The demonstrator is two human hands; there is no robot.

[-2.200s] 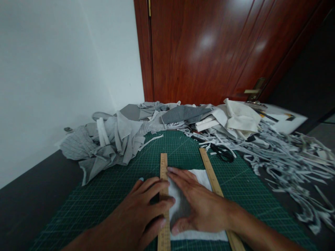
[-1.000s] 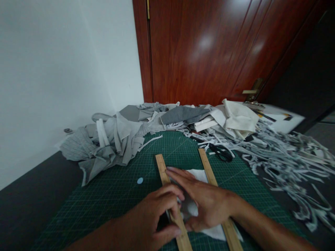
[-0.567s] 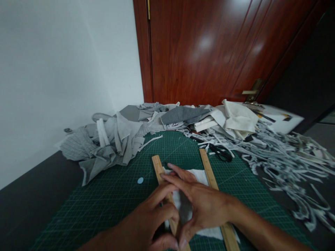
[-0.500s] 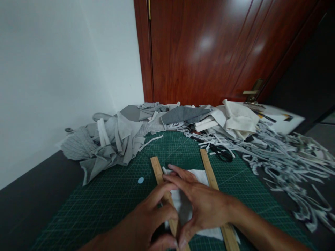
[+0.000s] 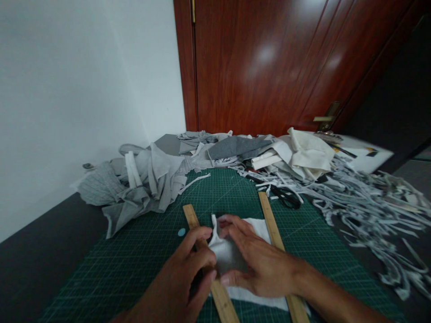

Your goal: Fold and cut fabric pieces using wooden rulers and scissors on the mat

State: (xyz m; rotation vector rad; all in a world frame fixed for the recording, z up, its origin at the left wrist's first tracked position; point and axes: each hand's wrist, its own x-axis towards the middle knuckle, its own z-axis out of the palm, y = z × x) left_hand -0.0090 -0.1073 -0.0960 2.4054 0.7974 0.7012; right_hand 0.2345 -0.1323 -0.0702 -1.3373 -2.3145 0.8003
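Note:
A piece of white cloth (image 5: 232,258) lies on the green cutting mat (image 5: 141,260), its upper left edge standing up in a fold. Along the cloth's left side is a wooden ruler (image 5: 224,303), with my left hand (image 5: 188,269) curled over it and its fingertips at the ruler and cloth edge. My right hand (image 5: 257,255) rests over the cloth, fingers bent and thumb apart, fingertips beside the raised fold. A second wooden ruler (image 5: 271,220) lies on the cloth's right side, passing under my right wrist.
Grey fabric (image 5: 158,175) is heaped at the left, cream cloth (image 5: 310,154) at the back. Black-handled scissors (image 5: 286,197) lie beyond the right ruler. Cut fabric strips (image 5: 370,211) spread along the right. A light blue disc (image 5: 182,232) is left of the left ruler.
The left ruler's far end has shifted left. My hands have moved apart slightly, and the cloth's upper left edge now stands up between them.

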